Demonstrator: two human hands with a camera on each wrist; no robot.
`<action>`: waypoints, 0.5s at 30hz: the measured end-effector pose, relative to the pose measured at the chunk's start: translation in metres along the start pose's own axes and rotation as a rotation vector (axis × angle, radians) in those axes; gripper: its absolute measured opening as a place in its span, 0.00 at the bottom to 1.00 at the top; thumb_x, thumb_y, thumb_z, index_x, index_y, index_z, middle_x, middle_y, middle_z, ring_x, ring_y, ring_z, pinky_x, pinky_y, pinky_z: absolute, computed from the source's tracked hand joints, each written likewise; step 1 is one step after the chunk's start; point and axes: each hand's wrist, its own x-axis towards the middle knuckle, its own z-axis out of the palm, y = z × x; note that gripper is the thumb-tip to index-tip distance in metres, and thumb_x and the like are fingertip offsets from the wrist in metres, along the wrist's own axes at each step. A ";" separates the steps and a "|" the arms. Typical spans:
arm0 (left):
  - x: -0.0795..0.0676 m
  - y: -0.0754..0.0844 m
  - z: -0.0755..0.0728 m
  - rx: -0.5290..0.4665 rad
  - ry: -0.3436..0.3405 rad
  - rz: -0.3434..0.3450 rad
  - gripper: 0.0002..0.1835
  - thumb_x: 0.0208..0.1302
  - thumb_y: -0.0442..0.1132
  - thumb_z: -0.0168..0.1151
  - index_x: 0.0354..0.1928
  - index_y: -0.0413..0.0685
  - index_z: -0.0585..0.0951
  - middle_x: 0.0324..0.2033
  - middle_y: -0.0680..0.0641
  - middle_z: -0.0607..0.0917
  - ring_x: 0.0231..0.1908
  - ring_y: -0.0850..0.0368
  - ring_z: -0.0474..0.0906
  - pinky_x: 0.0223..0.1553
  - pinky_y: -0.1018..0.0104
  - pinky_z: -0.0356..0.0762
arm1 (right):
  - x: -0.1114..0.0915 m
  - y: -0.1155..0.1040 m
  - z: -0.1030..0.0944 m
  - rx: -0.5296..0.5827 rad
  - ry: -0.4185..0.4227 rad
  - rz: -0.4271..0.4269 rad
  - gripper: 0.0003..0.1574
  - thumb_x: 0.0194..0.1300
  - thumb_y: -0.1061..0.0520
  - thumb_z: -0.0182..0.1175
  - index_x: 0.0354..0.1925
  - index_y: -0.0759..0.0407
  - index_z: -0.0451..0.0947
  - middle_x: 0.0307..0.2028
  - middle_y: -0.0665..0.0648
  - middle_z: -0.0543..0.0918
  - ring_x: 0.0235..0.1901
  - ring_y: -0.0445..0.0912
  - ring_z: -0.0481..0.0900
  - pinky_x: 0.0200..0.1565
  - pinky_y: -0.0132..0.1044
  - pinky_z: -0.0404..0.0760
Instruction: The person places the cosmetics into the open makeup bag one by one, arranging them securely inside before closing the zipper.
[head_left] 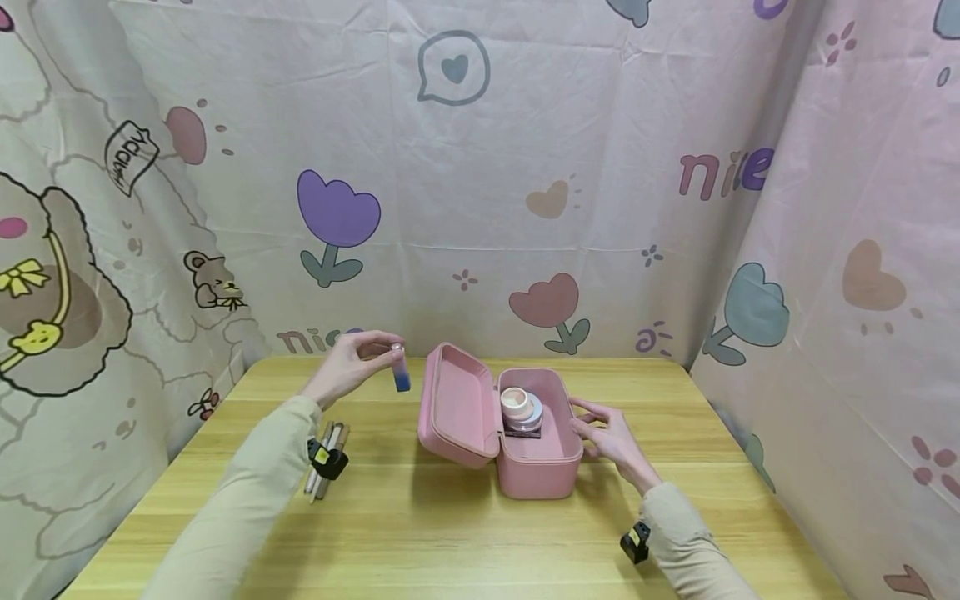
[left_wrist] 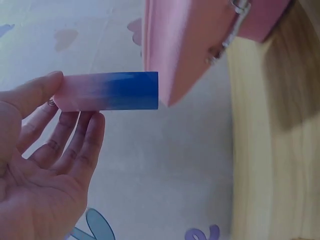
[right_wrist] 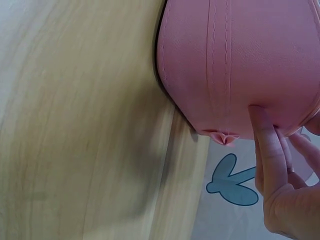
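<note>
My left hand (head_left: 351, 365) holds up a lipstick (head_left: 401, 372) over the table, left of a pink cosmetic case (head_left: 536, 479). The lipstick tube (left_wrist: 107, 91) fades from pink to blue; thumb and fingertips pinch its pink end, blue end pointing down. The case stands with its lid (head_left: 467, 400) swung open to the left. Inside lie a small round cream jar (head_left: 515, 402), a round silvery container (head_left: 534, 414) beneath it and a dark flat item (head_left: 523, 432). My right hand (head_left: 609, 432) rests at the case's right rim, its straight fingers (right_wrist: 270, 150) touching the outer wall.
Several slender pen-like sticks (head_left: 328, 467) lie on the wooden table (head_left: 420, 542) under my left forearm. A patterned cloth (head_left: 465, 208) hangs behind the table and along both sides. A small pink bow tab (right_wrist: 221, 138) sits on the case's side.
</note>
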 end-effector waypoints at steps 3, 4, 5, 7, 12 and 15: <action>0.005 0.009 0.005 -0.013 -0.006 0.010 0.19 0.69 0.42 0.65 0.57 0.39 0.82 0.51 0.37 0.88 0.53 0.50 0.85 0.64 0.47 0.77 | 0.000 0.000 0.000 0.000 -0.002 0.003 0.33 0.70 0.58 0.61 0.71 0.60 0.69 0.53 0.71 0.81 0.44 0.52 0.87 0.35 0.44 0.90; 0.007 0.012 0.007 -0.019 -0.007 0.010 0.19 0.69 0.42 0.65 0.57 0.39 0.82 0.51 0.37 0.88 0.53 0.49 0.85 0.63 0.48 0.77 | 0.001 0.000 -0.001 0.005 -0.006 0.004 0.33 0.70 0.58 0.61 0.71 0.60 0.68 0.53 0.71 0.81 0.44 0.52 0.87 0.35 0.44 0.90; 0.009 0.015 0.009 -0.020 -0.011 0.016 0.19 0.69 0.41 0.65 0.57 0.39 0.82 0.51 0.36 0.87 0.53 0.48 0.85 0.63 0.50 0.78 | 0.001 0.000 -0.001 0.012 -0.009 0.005 0.33 0.70 0.58 0.61 0.71 0.61 0.68 0.53 0.71 0.80 0.44 0.52 0.87 0.35 0.44 0.90; 0.013 0.022 0.015 -0.024 -0.016 0.022 0.19 0.68 0.41 0.66 0.56 0.39 0.82 0.52 0.36 0.87 0.53 0.47 0.84 0.61 0.53 0.79 | 0.001 0.001 -0.001 0.028 -0.019 0.007 0.34 0.70 0.58 0.61 0.71 0.61 0.67 0.53 0.72 0.80 0.44 0.53 0.87 0.36 0.44 0.90; 0.022 0.038 0.028 -0.018 -0.044 0.038 0.18 0.67 0.38 0.66 0.56 0.36 0.82 0.52 0.34 0.86 0.52 0.41 0.84 0.57 0.53 0.83 | 0.002 0.002 -0.002 0.052 -0.038 0.013 0.35 0.70 0.58 0.61 0.72 0.62 0.66 0.54 0.74 0.78 0.46 0.54 0.87 0.36 0.41 0.91; 0.027 0.046 0.035 0.000 -0.068 0.047 0.18 0.67 0.37 0.65 0.56 0.35 0.81 0.51 0.33 0.86 0.51 0.41 0.84 0.58 0.50 0.82 | 0.002 0.002 -0.002 0.052 -0.038 0.015 0.35 0.70 0.58 0.61 0.72 0.62 0.66 0.55 0.74 0.78 0.46 0.54 0.87 0.37 0.42 0.91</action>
